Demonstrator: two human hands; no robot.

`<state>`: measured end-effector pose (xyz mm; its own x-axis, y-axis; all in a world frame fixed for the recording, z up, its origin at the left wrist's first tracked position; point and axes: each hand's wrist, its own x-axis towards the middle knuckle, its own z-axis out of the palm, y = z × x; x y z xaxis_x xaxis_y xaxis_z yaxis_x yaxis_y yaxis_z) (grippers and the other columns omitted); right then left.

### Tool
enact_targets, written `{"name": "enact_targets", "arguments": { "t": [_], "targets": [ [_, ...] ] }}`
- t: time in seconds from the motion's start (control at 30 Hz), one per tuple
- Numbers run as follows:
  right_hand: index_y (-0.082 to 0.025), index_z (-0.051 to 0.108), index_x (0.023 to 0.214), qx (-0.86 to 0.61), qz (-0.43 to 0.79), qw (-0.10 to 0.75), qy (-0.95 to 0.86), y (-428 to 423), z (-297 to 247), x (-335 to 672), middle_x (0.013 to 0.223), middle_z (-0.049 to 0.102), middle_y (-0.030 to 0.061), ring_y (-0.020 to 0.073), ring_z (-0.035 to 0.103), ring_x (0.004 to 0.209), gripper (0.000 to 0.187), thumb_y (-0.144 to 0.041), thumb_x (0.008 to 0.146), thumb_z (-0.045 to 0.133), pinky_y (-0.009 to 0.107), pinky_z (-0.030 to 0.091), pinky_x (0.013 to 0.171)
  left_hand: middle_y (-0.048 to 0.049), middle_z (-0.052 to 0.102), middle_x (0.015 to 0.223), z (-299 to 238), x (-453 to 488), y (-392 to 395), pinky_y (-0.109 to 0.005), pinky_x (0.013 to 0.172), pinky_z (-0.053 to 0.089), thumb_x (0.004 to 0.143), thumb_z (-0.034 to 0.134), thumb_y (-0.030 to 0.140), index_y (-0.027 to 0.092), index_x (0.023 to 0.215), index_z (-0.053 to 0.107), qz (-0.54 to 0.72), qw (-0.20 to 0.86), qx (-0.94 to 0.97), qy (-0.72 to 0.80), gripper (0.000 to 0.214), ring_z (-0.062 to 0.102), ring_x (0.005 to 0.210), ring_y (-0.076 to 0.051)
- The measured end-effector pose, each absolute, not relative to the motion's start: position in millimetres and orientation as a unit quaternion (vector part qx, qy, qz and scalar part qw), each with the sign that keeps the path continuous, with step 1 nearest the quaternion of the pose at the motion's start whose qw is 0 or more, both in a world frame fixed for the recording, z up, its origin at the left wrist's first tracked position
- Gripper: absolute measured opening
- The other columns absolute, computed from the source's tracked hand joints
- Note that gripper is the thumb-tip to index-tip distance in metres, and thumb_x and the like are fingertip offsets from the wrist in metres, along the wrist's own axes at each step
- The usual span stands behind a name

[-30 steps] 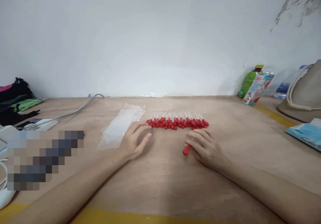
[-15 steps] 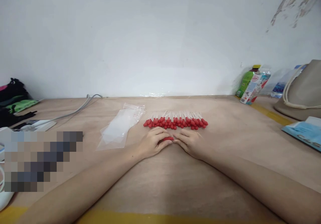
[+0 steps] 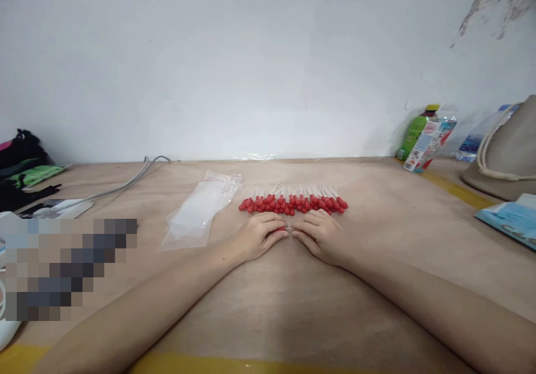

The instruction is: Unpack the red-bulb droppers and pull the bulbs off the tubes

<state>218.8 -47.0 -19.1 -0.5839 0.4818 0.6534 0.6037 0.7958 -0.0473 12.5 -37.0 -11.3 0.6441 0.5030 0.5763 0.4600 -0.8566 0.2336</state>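
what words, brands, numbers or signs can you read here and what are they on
Blue packet: large letters starting with what looks like "C"; the rest is unreadable.
Green bottle: printing too small and blurred.
Clear bottle with a patterned label: too small and blurred.
Blue-capped bottle: lettering too blurred.
Row of red-tipped pieces: none visible.

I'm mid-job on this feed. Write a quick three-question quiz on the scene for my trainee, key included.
1. True or false: the flat, clear plastic bags lie to the left of the row of thin, pale sticks with red rounded ends.
2. What colour shows between the left hand's fingertips? A) blue B) red C) green
3. Fill in: the plastic bottle with a green label, near the wall, has a ____ cap.

Key: 1. True. 2. B, red. 3. Yellow.
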Motion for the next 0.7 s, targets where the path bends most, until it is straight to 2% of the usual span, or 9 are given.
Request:
{"name": "enact_targets", "arguments": {
  "t": [0.2,0.3,0.43,0.7],
  "targets": [
    [-0.019,0.061,0.1,-0.268,-0.026,0.358,-0.894,-41.5,-22.2,216.8,0.09,0.064,0.0047,0.0169,0.052,0.085,0.021,-0.028,0.087,0.047,0.031,0.044,0.074,-0.0055,0.064,0.098,-15.1,13.0,-35.0,-0.029,0.085,0.048,0.086,0.049,0.028,0.017,0.095,0.062,0.341,0.015,0.905,0.254,0.019,0.058,0.096,-0.016],
    [-0.019,0.061,0.096,-0.243,-0.006,0.379,-0.893,-41.4,-22.5,214.8,0.092,0.066,0.0047,0.0159,0.056,0.087,0.02,-0.023,0.088,0.044,0.031,0.047,0.078,-0.006,0.064,0.098,-11.8,13.5,-37.2,-0.031,0.087,0.048,0.087,0.047,0.029,0.017,0.095,0.061,0.324,0.015,0.909,0.26,0.021,0.058,0.097,-0.016],
    [-0.018,0.061,0.092,-0.232,0.007,0.391,-0.891,-44.1,-22.4,214.3,0.087,0.067,0.0042,0.0131,0.061,0.078,0.019,-0.019,0.088,0.043,0.026,0.05,0.071,-0.0065,0.064,0.1,-6.6,13.7,-41.2,-0.033,0.091,0.045,0.09,0.041,0.028,0.017,0.095,0.06,0.285,0.02,0.918,0.276,0.023,0.056,0.102,-0.017],
    [-0.016,0.06,0.086,-0.23,0.017,0.389,-0.892,-47.6,-22.8,217.5,0.08,0.066,0.0046,0.0115,0.061,0.071,0.018,-0.017,0.087,0.043,0.021,0.048,0.065,-0.0051,0.063,0.103,-3.7,12.2,-45.9,-0.032,0.092,0.044,0.091,0.038,0.028,0.018,0.094,0.058,0.238,0.05,0.924,0.294,0.022,0.056,0.104,-0.017]
  ]
}}
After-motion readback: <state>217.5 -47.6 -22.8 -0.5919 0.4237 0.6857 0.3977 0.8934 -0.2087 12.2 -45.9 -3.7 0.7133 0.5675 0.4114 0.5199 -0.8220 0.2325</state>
